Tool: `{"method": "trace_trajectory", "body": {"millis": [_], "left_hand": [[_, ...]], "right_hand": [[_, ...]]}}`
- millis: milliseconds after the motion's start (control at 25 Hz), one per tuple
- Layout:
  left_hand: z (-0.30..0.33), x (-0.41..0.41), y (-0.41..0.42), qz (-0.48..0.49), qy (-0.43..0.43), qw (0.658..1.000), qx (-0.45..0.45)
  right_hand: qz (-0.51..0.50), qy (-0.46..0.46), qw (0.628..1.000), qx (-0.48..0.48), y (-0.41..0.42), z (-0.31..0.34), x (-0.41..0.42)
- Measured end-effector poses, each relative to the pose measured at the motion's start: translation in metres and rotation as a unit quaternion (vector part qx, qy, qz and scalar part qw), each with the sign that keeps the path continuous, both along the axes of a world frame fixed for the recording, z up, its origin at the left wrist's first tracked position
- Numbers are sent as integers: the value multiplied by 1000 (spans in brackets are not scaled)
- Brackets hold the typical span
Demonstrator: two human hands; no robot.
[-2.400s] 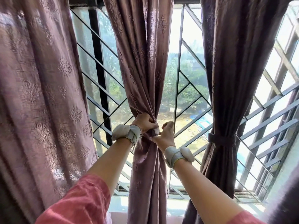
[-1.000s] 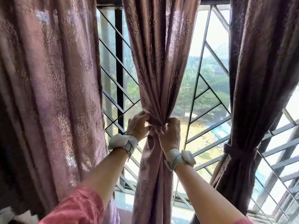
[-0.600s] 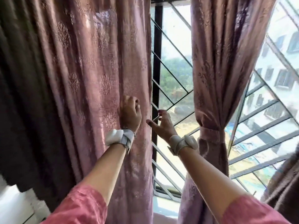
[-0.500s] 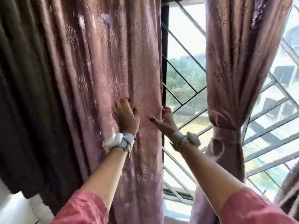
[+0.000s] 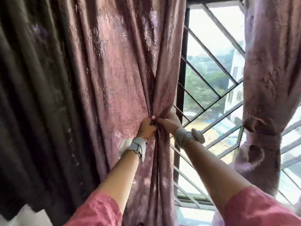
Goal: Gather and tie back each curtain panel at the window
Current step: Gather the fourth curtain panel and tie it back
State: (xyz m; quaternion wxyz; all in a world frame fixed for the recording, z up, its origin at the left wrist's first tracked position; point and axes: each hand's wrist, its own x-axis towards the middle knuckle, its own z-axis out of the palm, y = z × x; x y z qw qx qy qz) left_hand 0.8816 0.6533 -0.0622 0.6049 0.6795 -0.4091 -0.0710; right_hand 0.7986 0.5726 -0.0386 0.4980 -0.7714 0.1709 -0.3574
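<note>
A wide mauve curtain panel (image 5: 120, 75) with an embossed pattern hangs loose in front of me, left of the window. My left hand (image 5: 146, 128) grips a fold of its cloth near the right edge. My right hand (image 5: 169, 122) grips that right edge from the window side, and the two hands meet, bunching the fabric between them. At the right a second mauve panel (image 5: 267, 79) hangs gathered, with a fabric tie-back band (image 5: 263, 141) wrapped round its waist.
A dark metal window grille (image 5: 210, 95) with diagonal bars and a vertical post fills the gap between the panels. Darker curtain folds (image 5: 32, 95) hang at the far left. A window sill (image 5: 192, 201) runs along the bottom.
Both hands left the middle panel, now tied, and moved to the left panel. From resting open against it, they have closed together on its right edge, pulling the cloth into a bunch.
</note>
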Motion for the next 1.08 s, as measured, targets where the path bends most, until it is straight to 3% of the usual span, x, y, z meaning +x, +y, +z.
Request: {"method": "trace_trajectory", "body": {"millis": [120,160,240,320,360,440,520,680,760,880,960,1000,1080], "left_hand": [[4,-12,-6,-13,-87,996,4],[3,-11,-5,35,-118,992,-28],[4,1,2,237,-156,956,-81],[8,19,10,377,-80,921,-59],[11,27,11,367,-25,929,-45],[13,38,4,215,56,974,-47],[12,34,-7,88,58,993,-47],[-5,16,-38,93,-90,991,44],[-4,3,-45,87,-104,990,49],[0,3,-46,15,-176,983,45],[-6,7,-38,-24,-152,987,39],[-5,8,-29,-16,-107,994,4],[-2,20,-21,145,-75,984,-64]], "right_hand": [[-104,32,992,-59,-21,-4,-6],[-147,39,985,-82,-31,-7,-11],[-209,42,972,-101,-50,-13,-22],[-239,47,965,-100,-67,-17,-26],[-243,48,964,-95,-72,-18,-24],[-230,50,967,-96,-71,-22,-15],[-201,47,975,-86,-56,-26,-2],[-41,-65,997,-22,-21,-11,9],[35,-108,993,27,-18,-5,11],[-63,-81,995,13,-27,-4,9],[-120,-51,991,-23,-36,-7,7],[-128,-54,990,-28,-39,-6,6],[-134,-63,988,-35,-44,-5,2]]}}
